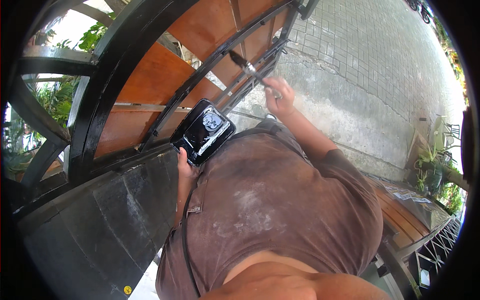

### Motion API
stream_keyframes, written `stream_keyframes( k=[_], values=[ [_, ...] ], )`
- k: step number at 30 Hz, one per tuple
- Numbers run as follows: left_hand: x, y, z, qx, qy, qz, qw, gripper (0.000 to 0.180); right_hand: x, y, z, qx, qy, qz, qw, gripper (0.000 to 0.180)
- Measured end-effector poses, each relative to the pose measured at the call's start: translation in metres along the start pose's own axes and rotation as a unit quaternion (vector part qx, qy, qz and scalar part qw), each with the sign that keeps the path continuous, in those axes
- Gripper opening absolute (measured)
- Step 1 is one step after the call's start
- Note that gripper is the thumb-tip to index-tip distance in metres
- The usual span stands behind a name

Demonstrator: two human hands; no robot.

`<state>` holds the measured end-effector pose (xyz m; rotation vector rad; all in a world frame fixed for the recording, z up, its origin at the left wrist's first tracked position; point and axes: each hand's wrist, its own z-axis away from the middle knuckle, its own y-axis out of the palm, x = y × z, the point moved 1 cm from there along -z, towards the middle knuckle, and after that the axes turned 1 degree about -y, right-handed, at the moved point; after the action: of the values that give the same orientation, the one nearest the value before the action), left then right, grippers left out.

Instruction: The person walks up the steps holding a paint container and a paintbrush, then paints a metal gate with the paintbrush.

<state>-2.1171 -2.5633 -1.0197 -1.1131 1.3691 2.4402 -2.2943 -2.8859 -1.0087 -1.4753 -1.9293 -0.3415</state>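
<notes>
Landmark: the black-framed gate. My right hand has its grip closed on the handle of the brush, bristles toward the gate; motion blur, contact unclear. My left hand grips the black tray just beside the gate, wet dark paint inside. Judgement: hold tray level, wipe bristles on its lip, stroke lightly, spare the orange panels.

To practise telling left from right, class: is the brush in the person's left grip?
No, the right grip holds the brush, while the left grip holds the black tray.
</notes>
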Motion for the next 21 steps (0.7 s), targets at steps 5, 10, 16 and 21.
stream_keyframes(
  k=[5,10,16,21],
  values=[
    [-0.001,-0.01,0.011,-0.005,0.02,-0.001,1.0,0.065,0.022,0.032,0.018,0.06,0.027,-0.012,0.998,0.032],
    [0.0,-0.024,0.03,-0.033,0.011,0.031,0.999,0.063,0.038,0.051,0.025,0.065,0.028,-0.021,0.997,0.036],
    [0.007,-0.029,0.054,-0.129,0.033,-0.064,0.989,0.068,0.052,0.067,0.033,0.125,0.0,-0.018,0.992,0.037],
    [0.009,-0.033,0.07,-0.133,0.045,-0.021,0.99,0.067,0.057,0.073,0.035,0.145,0.001,-0.035,0.989,0.038]
  ],
)
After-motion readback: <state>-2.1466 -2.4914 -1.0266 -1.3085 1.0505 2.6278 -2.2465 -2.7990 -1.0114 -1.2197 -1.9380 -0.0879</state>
